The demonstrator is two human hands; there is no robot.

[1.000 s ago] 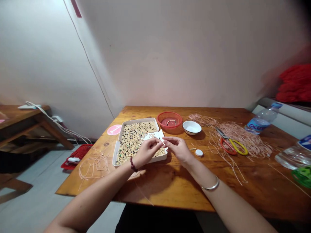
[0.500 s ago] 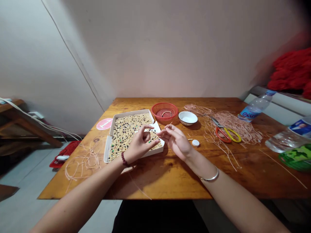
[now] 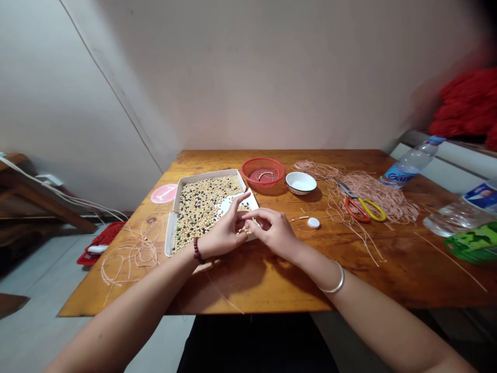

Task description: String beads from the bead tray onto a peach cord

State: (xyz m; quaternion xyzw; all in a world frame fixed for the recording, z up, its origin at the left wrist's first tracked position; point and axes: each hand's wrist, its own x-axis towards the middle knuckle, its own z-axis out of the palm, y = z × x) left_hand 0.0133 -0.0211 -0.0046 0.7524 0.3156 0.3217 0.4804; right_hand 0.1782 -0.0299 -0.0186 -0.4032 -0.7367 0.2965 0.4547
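My left hand (image 3: 225, 230) and my right hand (image 3: 274, 233) meet at their fingertips above the near right corner of a white box tray (image 3: 170, 241). The tray holds many small beads (image 3: 198, 207), mostly cream, with black, green and other colours among them. The left index finger points up while the thumb and other fingers curl toward the right hand. Thumb and fingers of the right hand are pinched together. Whatever lies between the fingertips is too small and hidden to name.
Beyond the tray stand a red basket (image 3: 263, 177) holding a beaded string and a white bowl (image 3: 301, 182). Rightward are a white cap (image 3: 313, 223), scissors (image 3: 359, 202), a heap of pink cord (image 3: 392, 199) and bottles (image 3: 411, 163). Loose cord (image 3: 142, 246) lies left, near a round pink sign (image 3: 163, 194).
My right hand has come down and left to meet my left hand, its fingers now curled inward. The gap between the left thumb and index finger is now partly covered by the right fingers.
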